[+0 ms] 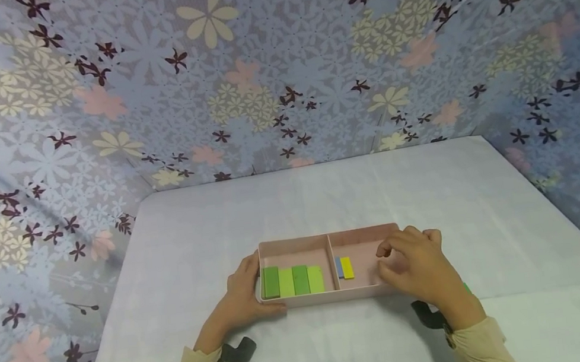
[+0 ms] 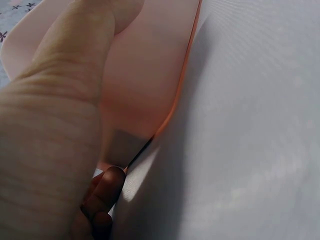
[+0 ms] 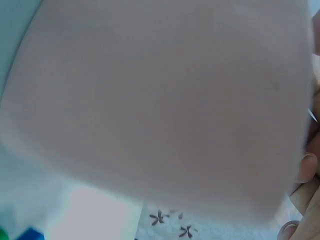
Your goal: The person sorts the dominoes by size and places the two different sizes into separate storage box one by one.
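A pink box (image 1: 303, 300) with two compartments lies on the white table. My left hand (image 1: 242, 294) grips its left end, thumb along the near wall; in the left wrist view, the thumb and fingertips lie against the box wall (image 2: 145, 65). Dark and light green blocks (image 1: 300, 280) stand in a row in the left compartment. A blue block (image 1: 339, 268) and a yellow block (image 1: 347, 268) sit by the divider in the right one. My right hand (image 1: 420, 264) is over the right end, fingers bent into that compartment; I cannot tell whether they hold anything.
A floral curtain (image 1: 279, 86) hangs behind the white table (image 1: 208, 214). A bit of green (image 1: 466, 287) shows beside my right wrist. Blue (image 3: 31, 234) and green (image 3: 3, 234) pieces appear at the lower left of the right wrist view.
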A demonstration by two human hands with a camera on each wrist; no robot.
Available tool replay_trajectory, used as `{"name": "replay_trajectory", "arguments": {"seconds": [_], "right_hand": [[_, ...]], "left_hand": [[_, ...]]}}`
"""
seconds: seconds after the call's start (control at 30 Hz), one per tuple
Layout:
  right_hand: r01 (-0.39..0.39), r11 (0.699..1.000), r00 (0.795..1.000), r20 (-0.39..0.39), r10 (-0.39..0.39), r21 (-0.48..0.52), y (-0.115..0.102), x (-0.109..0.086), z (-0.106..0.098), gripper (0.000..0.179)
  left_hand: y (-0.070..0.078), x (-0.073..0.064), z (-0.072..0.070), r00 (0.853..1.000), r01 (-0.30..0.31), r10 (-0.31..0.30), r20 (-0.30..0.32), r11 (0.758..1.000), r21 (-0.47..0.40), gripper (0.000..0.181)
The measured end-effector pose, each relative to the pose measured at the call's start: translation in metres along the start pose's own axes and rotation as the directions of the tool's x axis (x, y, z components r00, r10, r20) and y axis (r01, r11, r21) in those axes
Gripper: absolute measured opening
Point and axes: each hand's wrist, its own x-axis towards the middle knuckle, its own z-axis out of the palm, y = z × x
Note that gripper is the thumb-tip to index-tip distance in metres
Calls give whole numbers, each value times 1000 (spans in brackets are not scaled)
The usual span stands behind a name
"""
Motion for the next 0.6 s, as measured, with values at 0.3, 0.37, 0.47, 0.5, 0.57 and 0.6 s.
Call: {"name": "replay_trajectory", "arguments": {"seconds": [0.3,0.37,0.47,0.5,0.57,0.6], "right_hand": [[5,1000,998,-56,-4,12,6,-14,-15,19],[-5,1000,998,-58,5,10,7,-18,-18,18],[-22,1000,998,-63,22,-2,9,-24,-23,18],[-31,999,997,-64,30,-8,10,-27,-24,17],[-46,999,997,-63,45,-22,12,-32,-28,17],[-54,998,997,-61,52,-31,14,-34,-29,17]], "left_hand": [[5,-1,-3,999,43,-43,6,999,-18,121],[4,-1,-3,999,45,-45,8,999,-13,120],[3,0,-3,999,33,-33,14,999,1,120],[3,0,-3,999,30,-30,17,1000,2,120],[3,0,-2,1000,23,-23,17,1000,5,120],[3,0,-2,1000,21,-21,17,1000,5,120]]}}
